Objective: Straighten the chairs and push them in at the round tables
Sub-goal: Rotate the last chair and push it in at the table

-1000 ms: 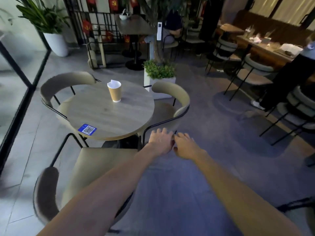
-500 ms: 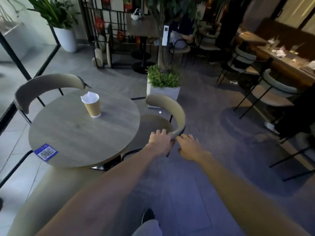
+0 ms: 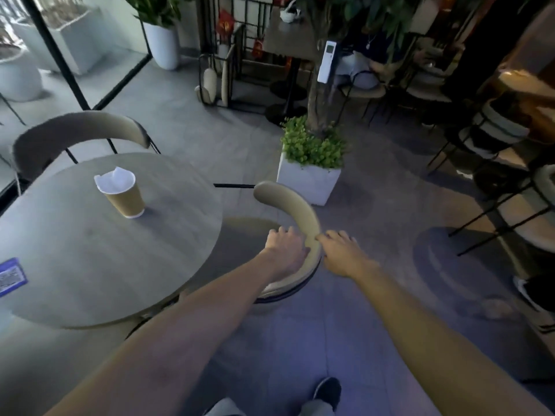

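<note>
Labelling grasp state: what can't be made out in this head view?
All head view.
- Grip of left hand and right hand on the chair backrest: palms face away, blurred.
- Its legs: hidden by the round table and left forearm.
- QR sticker: cut by left edge, blurred.
</note>
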Action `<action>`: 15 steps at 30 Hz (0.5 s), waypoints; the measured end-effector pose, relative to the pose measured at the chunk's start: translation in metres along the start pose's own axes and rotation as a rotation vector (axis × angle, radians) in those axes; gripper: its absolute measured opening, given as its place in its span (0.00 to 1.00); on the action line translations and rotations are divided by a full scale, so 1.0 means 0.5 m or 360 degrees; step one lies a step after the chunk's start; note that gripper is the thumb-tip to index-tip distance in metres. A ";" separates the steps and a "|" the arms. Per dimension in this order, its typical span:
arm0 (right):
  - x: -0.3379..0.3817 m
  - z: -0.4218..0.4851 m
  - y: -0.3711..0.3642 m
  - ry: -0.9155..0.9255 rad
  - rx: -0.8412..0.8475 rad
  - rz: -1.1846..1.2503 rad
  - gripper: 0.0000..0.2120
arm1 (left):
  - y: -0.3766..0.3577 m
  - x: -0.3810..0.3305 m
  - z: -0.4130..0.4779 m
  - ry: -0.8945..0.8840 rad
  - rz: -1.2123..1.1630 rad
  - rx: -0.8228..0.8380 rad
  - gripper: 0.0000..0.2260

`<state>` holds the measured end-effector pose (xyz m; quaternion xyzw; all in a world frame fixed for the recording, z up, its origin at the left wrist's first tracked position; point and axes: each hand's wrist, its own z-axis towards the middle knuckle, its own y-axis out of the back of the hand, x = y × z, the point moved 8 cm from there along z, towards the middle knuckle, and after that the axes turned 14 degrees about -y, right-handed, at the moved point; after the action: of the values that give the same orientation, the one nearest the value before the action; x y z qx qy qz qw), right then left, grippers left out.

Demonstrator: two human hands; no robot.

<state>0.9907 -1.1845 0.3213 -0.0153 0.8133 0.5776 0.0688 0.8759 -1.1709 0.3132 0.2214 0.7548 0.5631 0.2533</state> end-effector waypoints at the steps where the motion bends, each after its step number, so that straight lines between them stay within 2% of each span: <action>1: -0.011 0.031 -0.003 0.0046 0.0010 -0.0005 0.20 | -0.009 -0.001 0.025 0.0054 -0.0031 0.0018 0.20; 7: -0.063 0.189 0.009 0.0466 -0.0021 -0.0190 0.16 | -0.031 0.001 0.161 0.0478 -0.0266 -0.0060 0.20; 12: -0.076 0.290 0.018 0.0734 0.0050 -0.0396 0.22 | -0.058 -0.013 0.218 0.0696 -0.0398 -0.0067 0.19; 15: -0.064 0.345 0.030 0.0888 0.0021 -0.0450 0.19 | -0.051 0.005 0.252 0.0847 -0.0458 -0.0133 0.18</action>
<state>1.0371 -1.0190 0.2835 -0.2858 0.7943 0.5305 -0.0773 0.9522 -1.0831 0.2584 -0.0538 0.7945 0.5901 0.1326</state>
